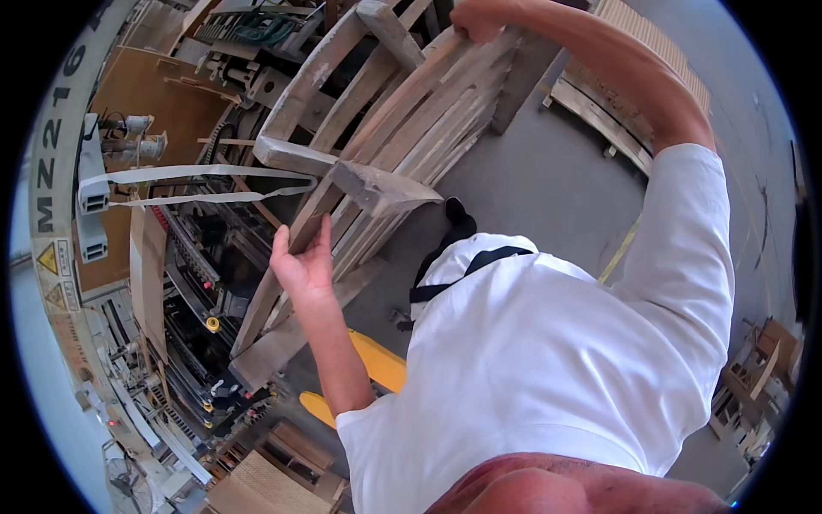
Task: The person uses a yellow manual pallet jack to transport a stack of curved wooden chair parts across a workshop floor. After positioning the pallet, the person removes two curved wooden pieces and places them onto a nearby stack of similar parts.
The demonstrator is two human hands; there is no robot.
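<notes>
Overhead, a slatted wooden frame (385, 146) is held up by both hands, tilted across the upper middle of the view.

No bins or boxes can be made out; a stack of flat timber pieces (616, 94) lies on the grey floor (531, 180) at upper right, and a long woodworking machine (197, 283) runs down the left. Frame: unfinished, pale grey-brown wood, several curved slats running side by side between heavier cross rails, with a blunt rail end jutting toward the person. Left hand (301, 261): fingers curled round the edge of a lower slat, thumb out, gripping it. Right hand (479, 19): closed over the upper end of the slats near the top edge, arm stretched out from a white sleeve (685, 257).
</notes>
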